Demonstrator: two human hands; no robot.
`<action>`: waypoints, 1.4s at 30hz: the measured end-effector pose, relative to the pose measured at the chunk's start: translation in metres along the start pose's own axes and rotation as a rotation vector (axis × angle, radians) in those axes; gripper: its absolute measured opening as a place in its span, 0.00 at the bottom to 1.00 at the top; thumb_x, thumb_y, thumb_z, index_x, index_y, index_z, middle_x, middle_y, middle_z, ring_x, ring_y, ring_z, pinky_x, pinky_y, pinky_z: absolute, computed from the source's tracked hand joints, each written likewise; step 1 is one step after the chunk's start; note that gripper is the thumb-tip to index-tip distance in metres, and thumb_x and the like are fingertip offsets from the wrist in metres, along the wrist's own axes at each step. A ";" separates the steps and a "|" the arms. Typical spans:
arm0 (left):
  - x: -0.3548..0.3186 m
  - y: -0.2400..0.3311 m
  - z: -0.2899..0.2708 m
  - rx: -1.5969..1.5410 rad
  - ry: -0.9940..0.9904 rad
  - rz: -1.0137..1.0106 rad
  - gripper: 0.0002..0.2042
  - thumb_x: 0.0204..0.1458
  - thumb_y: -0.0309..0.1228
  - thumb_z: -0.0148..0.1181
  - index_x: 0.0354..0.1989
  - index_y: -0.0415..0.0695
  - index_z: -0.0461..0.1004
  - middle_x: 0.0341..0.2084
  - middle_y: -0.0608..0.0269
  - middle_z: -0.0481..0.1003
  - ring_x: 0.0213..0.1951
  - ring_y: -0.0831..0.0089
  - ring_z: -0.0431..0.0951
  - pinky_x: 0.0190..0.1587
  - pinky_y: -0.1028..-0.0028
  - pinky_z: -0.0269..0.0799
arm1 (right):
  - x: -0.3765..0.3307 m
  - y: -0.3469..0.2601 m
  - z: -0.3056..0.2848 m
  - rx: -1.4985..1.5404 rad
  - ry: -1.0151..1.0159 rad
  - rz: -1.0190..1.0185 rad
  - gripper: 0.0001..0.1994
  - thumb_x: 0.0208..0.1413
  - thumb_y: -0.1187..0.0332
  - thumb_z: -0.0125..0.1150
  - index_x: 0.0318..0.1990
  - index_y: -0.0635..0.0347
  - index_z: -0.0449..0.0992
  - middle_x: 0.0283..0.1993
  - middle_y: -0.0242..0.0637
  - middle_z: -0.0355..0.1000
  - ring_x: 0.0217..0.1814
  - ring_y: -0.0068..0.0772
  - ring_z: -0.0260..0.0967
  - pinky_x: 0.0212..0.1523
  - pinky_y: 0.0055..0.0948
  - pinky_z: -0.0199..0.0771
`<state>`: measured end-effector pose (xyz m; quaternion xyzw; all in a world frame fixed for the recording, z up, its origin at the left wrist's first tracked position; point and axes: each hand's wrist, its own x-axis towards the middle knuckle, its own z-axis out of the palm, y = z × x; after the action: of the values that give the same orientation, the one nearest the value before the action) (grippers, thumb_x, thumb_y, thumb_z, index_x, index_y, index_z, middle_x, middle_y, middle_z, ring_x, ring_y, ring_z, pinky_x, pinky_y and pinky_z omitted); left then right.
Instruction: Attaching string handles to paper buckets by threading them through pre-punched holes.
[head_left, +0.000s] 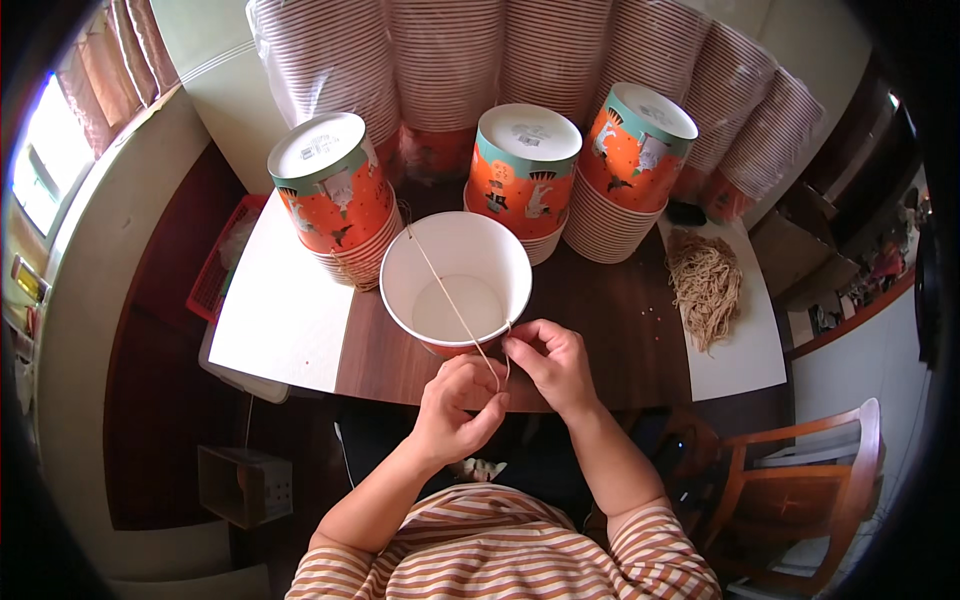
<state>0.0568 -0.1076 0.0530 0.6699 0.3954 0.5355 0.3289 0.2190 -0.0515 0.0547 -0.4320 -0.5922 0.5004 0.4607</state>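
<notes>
An open paper bucket (505,262), white inside with orange showing low on its outside, stands at the table's near edge. From its far-left rim a thin tan cord (443,285) stretches across the mouth to the near side. My left hand (455,412) pinches that cord just in front of the bucket. At the near-right rim, my right hand (552,365) has thumb and forefinger closed on the cord, which bends in a small loop between both hands. The fingertips partly hide how the cord meets the rim there.
Behind stand upside-down stacks of orange-and-green buckets: a left stack (340,205), a middle stack (522,185) and a right stack (640,150). Plastic-wrapped bucket stacks (450,65) rise farther back. A bundle of tan cords (705,290) lies at right. A wooden chair (790,490) stands lower right.
</notes>
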 end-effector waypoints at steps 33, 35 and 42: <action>-0.004 -0.009 0.029 -0.192 0.171 -0.388 0.03 0.55 0.23 0.59 0.35 0.35 0.75 0.19 0.69 0.73 0.19 0.89 0.68 0.23 0.83 0.64 | -0.009 0.004 -0.004 0.325 -0.030 0.141 0.05 0.54 0.72 0.62 0.34 0.66 0.79 0.32 0.30 0.77 0.34 0.15 0.70 0.38 0.19 0.72; -0.006 -0.011 0.028 -0.152 0.170 -0.380 0.03 0.53 0.23 0.60 0.34 0.36 0.75 0.18 0.68 0.73 0.19 0.88 0.68 0.23 0.83 0.64 | -0.008 0.003 -0.004 0.305 -0.017 0.144 0.05 0.54 0.72 0.62 0.34 0.66 0.79 0.32 0.30 0.77 0.34 0.15 0.70 0.38 0.19 0.72; -0.005 -0.012 0.024 0.024 0.172 -0.272 0.03 0.49 0.23 0.62 0.32 0.39 0.76 0.21 0.61 0.72 0.17 0.76 0.68 0.22 0.78 0.64 | -0.004 -0.003 0.000 0.203 0.065 0.107 0.06 0.55 0.71 0.63 0.33 0.67 0.79 0.30 0.29 0.76 0.32 0.14 0.69 0.36 0.18 0.71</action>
<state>0.0778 -0.1065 0.0350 0.5656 0.5158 0.5366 0.3551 0.2195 -0.0558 0.0577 -0.4302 -0.4991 0.5675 0.4937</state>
